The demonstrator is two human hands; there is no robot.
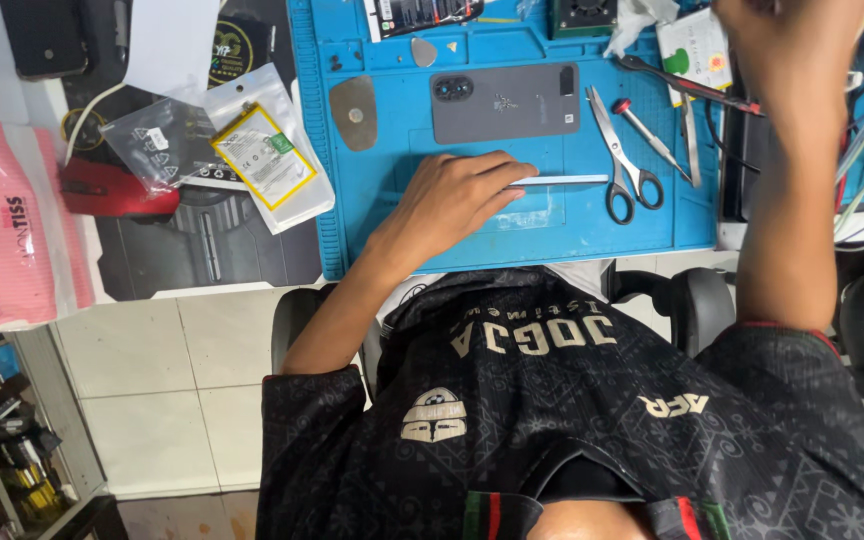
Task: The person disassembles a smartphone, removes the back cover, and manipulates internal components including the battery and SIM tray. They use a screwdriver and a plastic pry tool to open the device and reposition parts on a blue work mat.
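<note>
Two hands at work over a blue repair mat (372,230). Left hand (447,195) lies flat, fingers curled over one end of a thin, pale slab (562,180) set on edge, probably a phone frame or screen, steadying it against the mat. Right hand (787,45) is raised toward the top edge of the frame, blurred; cannot tell whether it grips anything. Grey phone back (504,102) lies face-down just beyond the slab, within reach. Scissors (624,160) and a red-capped screwdriver (647,135) sit to the right, likely staged for quick pickup. Packaged battery (264,155) lies off the mat's left edge. Pale tiled floor (152,400) below; cluttered bench.
</note>
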